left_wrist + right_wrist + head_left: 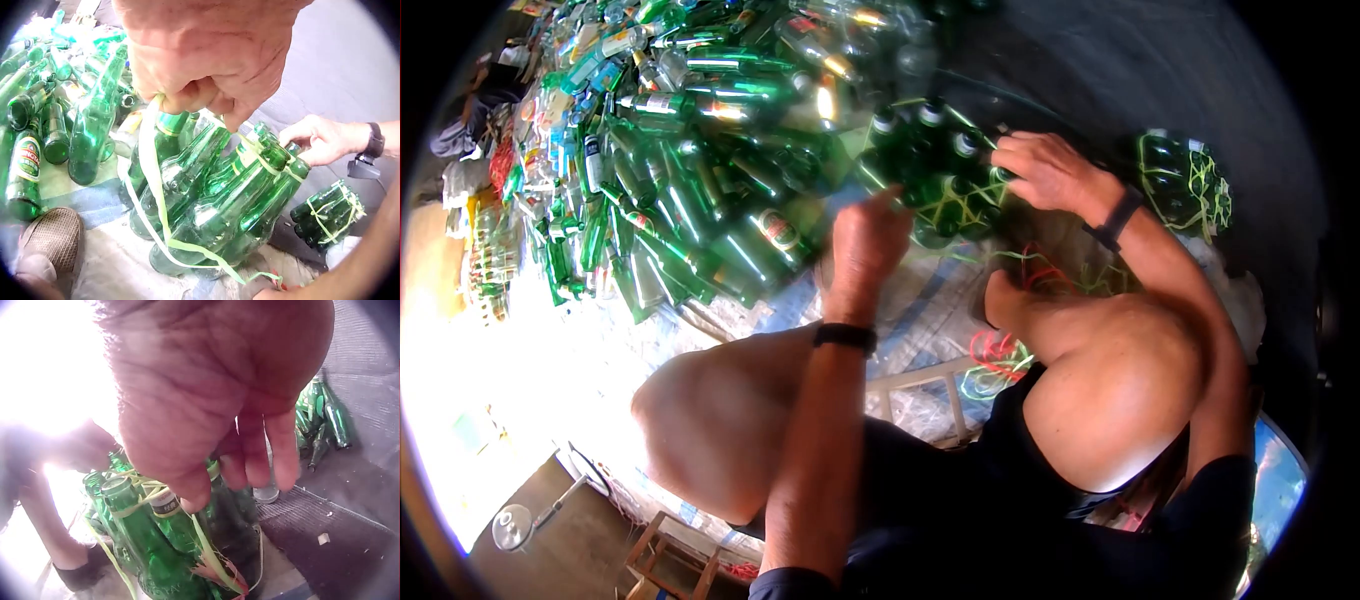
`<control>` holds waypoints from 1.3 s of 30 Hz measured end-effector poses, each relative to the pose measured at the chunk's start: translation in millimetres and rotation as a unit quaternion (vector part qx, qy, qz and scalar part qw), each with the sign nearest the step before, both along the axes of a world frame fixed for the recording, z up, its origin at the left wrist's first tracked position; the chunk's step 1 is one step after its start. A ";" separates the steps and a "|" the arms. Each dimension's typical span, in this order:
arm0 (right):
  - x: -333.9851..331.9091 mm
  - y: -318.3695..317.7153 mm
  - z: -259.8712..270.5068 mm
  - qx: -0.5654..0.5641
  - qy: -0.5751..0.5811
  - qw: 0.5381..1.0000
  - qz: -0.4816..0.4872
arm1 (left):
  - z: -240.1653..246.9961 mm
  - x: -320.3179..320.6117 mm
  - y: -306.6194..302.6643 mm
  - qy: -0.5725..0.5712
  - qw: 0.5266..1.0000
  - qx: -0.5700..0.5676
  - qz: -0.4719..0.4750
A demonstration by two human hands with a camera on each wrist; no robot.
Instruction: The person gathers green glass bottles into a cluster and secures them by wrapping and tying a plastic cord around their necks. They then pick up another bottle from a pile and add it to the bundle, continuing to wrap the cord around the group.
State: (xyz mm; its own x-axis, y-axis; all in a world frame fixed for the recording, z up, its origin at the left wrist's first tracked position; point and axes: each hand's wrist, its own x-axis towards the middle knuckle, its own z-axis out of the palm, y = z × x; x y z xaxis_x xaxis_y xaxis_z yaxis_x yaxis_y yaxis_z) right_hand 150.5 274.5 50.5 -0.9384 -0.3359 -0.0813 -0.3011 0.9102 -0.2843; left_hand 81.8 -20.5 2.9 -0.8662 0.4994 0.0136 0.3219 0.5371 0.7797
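Observation:
A cluster of green glass bottles (212,200) stands on the floor sheet, bound around the necks by a pale green plastic strap (150,150). My left hand (870,245) grips this strap above the bottle tops, fingers curled tightly, and a loose length hangs down the near side. Across the bundle, my right hand (1050,172) holds a bottle neck at the edge, its thumb (195,495) on one side and its fingers (286,456) reaching down the other. Strap runs close below that thumb. The fingertips of the left hand are partly hidden in its wrist view.
A large heap of loose green bottles (700,170) spreads to the left. Another strapped bundle (1185,185) stands on the right. Red and green strapping (1000,360) lies between the person's legs. A shoe (55,240) rests near the heap.

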 end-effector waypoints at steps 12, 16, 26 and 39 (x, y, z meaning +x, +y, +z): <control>-12.2 6.7 10.0 0.055 0.067 0.995 0.053 | 5.6 48.0 11.1 -0.030 0.999 0.009 0.038; -5.5 7.3 10.2 0.014 0.001 1.000 -0.006 | 5.7 43.8 8.4 -0.009 1.000 -0.003 0.024; 3.7 15.4 142.2 0.038 -0.005 0.992 -0.122 | 4.4 36.1 9.5 0.036 0.997 -0.074 0.004; 37.8 -90.3 216.6 -0.008 -0.051 0.987 -0.151 | 8.6 32.2 8.3 0.026 0.995 -0.090 -0.020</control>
State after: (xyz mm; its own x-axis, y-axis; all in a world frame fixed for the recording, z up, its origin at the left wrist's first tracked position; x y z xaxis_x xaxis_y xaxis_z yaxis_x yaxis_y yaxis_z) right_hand 188.3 184.2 267.1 -0.9830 -0.0440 -0.1781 0.0142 0.9495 -0.3134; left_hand 113.9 -12.2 11.5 -0.8462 0.5317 -0.0352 0.3834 0.6532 0.6529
